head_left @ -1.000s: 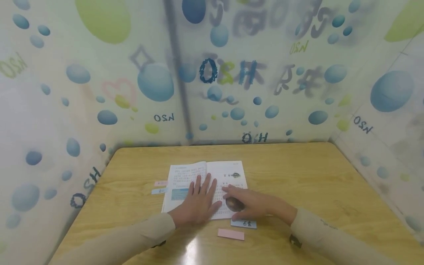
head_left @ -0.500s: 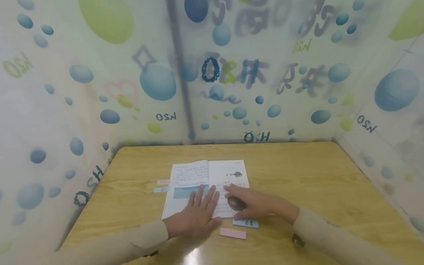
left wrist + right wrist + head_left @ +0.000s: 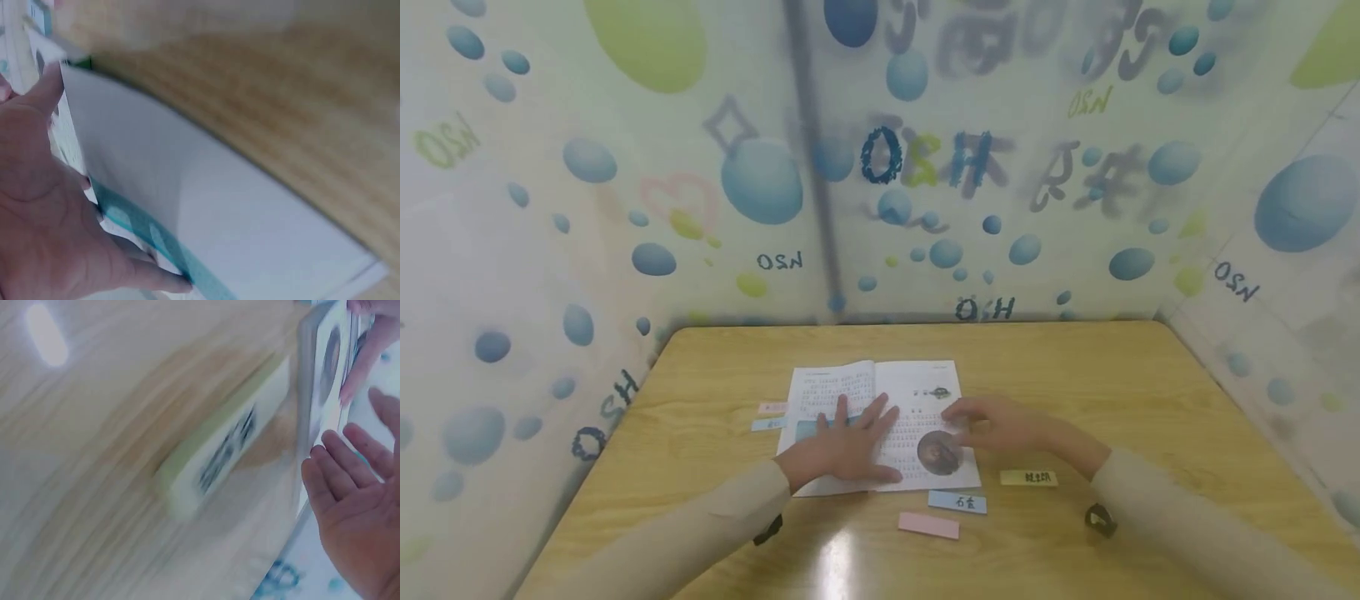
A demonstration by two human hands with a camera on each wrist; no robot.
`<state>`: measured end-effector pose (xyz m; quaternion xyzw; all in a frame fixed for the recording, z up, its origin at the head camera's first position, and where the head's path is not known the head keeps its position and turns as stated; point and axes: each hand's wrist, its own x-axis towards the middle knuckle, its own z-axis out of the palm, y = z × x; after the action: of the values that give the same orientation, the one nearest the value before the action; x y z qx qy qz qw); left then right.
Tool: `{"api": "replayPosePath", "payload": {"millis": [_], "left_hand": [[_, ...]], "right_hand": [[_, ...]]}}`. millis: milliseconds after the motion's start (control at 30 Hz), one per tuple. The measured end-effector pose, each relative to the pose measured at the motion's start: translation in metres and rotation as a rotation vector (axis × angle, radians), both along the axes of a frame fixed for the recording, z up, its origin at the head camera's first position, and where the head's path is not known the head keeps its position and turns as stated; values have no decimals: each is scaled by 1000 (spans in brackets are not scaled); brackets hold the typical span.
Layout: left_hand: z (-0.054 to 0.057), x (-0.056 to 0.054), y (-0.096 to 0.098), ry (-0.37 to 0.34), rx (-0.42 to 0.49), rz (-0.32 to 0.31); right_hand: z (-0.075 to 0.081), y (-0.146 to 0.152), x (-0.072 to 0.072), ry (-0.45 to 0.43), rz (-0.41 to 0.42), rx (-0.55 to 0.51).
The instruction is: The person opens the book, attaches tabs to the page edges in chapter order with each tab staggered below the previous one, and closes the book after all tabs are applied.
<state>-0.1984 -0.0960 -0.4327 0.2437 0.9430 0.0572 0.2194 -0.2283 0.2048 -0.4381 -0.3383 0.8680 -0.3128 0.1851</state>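
An open book (image 3: 835, 385) with printed pages lies on the table. My left hand (image 3: 850, 450) rests across its left page and centre fold, fingers spread. In the left wrist view its fingertips touch the book's page (image 3: 150, 144), which bears a blue-green picture. To the right, my right hand (image 3: 1000, 425) hovers at the right page's edge, fingers loosely bent and holding nothing, beside a round brown picture (image 3: 939, 453). In the right wrist view that hand (image 3: 356, 481) shows its palm, near a pale yellow sticky-note pad (image 3: 219, 450) with dark handwriting.
A blue pad with writing (image 3: 957, 502) and a pink pad (image 3: 928, 525) lie in front of the book. Pink (image 3: 772, 408) and blue (image 3: 768, 425) tabs stick out at its left. Behind the wooden table (image 3: 1075, 358) stands a bubble-patterned wall (image 3: 880, 250).
My right hand has moved right and away from the page, exposing the round picture and yellow pad. My left hand slid towards me, then back up the book.
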Motion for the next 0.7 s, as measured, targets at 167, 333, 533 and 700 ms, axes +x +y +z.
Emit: {"api": "replayPosePath", "payload": {"millis": [167,333,533,700], "left_hand": [[-2,-11,0,-7,-27,13],[1,-9,1,-16,-14,16],[1,-8,0,-11,-1,10],[-1,-9,-2,-7,-5,-8]], "right_hand": [[2,38,-7,56,-107,-43],[2,68,3,78,-120,-27],[1,82,25,80,-78,27],[3,85,41,142,-27,109]]}}
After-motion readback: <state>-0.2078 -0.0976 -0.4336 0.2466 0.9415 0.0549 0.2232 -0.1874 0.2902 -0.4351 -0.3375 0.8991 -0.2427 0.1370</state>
